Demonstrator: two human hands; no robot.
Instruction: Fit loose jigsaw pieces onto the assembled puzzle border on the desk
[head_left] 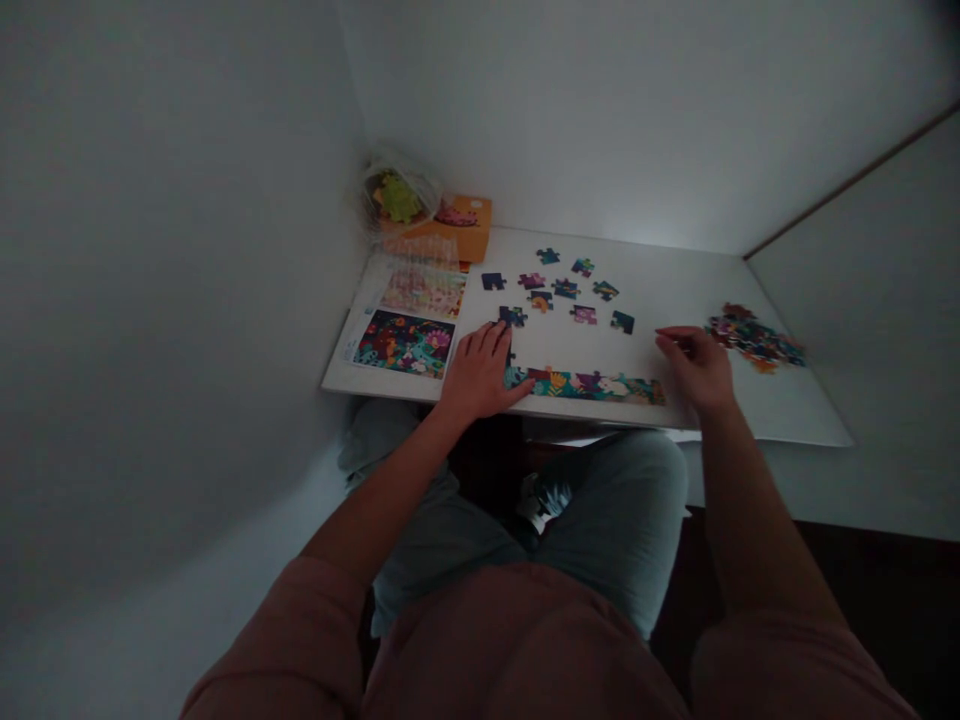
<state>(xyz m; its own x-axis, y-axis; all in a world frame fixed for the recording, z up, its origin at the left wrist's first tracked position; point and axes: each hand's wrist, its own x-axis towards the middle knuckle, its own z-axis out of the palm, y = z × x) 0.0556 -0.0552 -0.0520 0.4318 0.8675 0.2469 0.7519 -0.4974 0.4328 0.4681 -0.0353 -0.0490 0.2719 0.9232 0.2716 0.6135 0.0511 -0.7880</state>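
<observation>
My left hand [478,378] lies flat with its fingers spread, at the left end of a joined strip of jigsaw pieces [592,385] along the table's near edge. Its fingertips touch or nearly touch a dark jigsaw piece [512,315], and the palm hides part of the corner. My right hand [697,365] is above the table past the strip's right end, thumb and forefinger pinched together. Whatever those fingers may hold is too small and dark to make out. Several loose jigsaw pieces [566,288] are scattered apart beyond the strip.
A heap of jigsaw pieces [754,338] is at the right of the white table [600,350]. On the left lie a printed picture sheet [403,343], an orange box [474,240] and a clear plastic bag [397,195] with green contents. Walls border the left and back.
</observation>
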